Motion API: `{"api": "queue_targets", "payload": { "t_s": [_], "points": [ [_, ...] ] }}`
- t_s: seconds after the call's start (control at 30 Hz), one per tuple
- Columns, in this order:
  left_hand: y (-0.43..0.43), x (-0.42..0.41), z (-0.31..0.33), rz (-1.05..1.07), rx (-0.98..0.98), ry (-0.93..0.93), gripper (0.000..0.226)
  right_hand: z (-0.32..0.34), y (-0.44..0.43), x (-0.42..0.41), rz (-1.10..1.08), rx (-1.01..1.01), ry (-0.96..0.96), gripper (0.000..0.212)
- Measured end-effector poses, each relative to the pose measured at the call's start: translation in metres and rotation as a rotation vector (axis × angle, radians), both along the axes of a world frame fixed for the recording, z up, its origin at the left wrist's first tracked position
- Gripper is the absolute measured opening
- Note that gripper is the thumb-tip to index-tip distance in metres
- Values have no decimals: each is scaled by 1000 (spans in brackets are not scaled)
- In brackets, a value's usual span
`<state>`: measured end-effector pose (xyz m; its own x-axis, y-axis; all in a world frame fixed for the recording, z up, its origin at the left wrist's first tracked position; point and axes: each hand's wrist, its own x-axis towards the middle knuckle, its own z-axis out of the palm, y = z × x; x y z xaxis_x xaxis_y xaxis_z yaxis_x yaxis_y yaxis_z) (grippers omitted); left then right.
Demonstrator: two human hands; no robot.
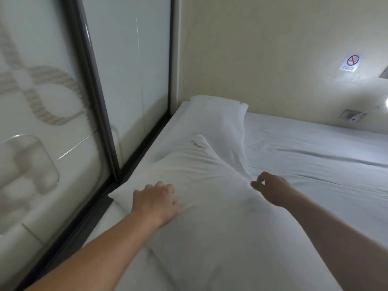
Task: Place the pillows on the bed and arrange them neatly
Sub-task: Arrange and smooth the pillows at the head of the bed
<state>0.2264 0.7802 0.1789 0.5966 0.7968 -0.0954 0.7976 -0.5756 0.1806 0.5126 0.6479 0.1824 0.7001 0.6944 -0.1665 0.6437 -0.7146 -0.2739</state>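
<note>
Two white pillows lie along the left side of the bed [315,156], which has a white sheet. The far pillow [218,118] rests flat in the corner against the wall. The near pillow [210,206] overlaps its lower end and has a small brown stain near its top corner. My left hand [156,201] presses palm down on the near pillow's left part, fingers spread. My right hand [270,189] hovers at the pillow's right edge with fingers curled, thumb and fingertips close together; whether it pinches the fabric is unclear.
A frosted glass partition [63,101] with a dark frame [100,114] runs along the bed's left side. A cream wall [273,59] stands behind, with a no-smoking sign [351,62], a wall socket [352,116] and a bright lamp at the right edge.
</note>
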Motion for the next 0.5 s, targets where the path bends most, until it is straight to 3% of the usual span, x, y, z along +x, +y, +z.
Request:
{"api": "queue_targets", "payload": {
  "t_s": [0.1, 0.17, 0.27, 0.4, 0.5],
  "points": [
    [-36, -11, -32, 126, -422, -23, 118, -28, -24, -3, -101, -161, 110, 75],
    [-71, -4, -52, 135, -647, -103, 142, -47, -37, -14, -148, -172, 205, 87],
    [-102, 29, -75, 341, -790, -265, 150, -64, -43, -18, -175, -131, 197, 98],
    [-101, 51, -97, 875, -865, -336, 155, -70, -41, -13, -141, -206, 96, 95],
    [-93, 61, -110, 961, -853, -439, 148, -83, -37, -10, -121, -229, 79, 87]
  ]
}}
